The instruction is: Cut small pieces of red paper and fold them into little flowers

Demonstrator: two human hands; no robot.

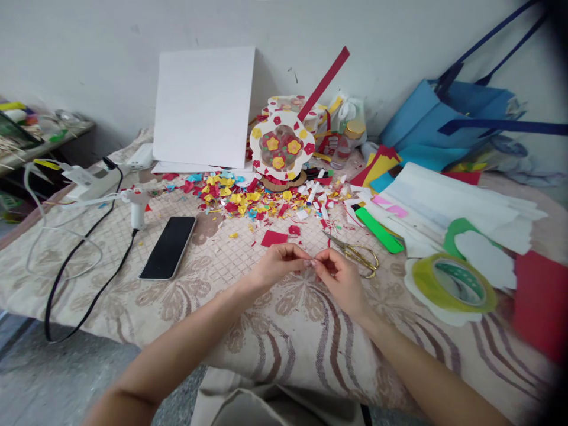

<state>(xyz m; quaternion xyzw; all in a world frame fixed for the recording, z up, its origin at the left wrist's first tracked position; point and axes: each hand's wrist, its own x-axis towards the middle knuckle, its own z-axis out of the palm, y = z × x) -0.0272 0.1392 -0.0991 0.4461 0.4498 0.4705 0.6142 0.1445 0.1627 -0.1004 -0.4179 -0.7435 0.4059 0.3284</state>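
Note:
Over the middle of the cloth-covered table, my left hand (284, 263) and my right hand (339, 273) meet at the fingertips, both pinched. Whatever sits between them is too small to make out. Just beyond them lie a small red paper piece (274, 238) and a tiny red paper flower (294, 230). Gold-handled scissors (357, 255) rest beside my right hand. Farther back stands a round white paper fan (284, 147) with a scalloped edge, yellow and red flowers and a red strip handle slanting up.
Colourful paper scraps (239, 195) cover the table's back half. At left are a black phone (169, 248), a white glue gun (136, 207) and loose cables. A tape roll (452, 283), green cutter (379, 229), paper sheets (461, 198) and blue bag (448, 112) occupy the right.

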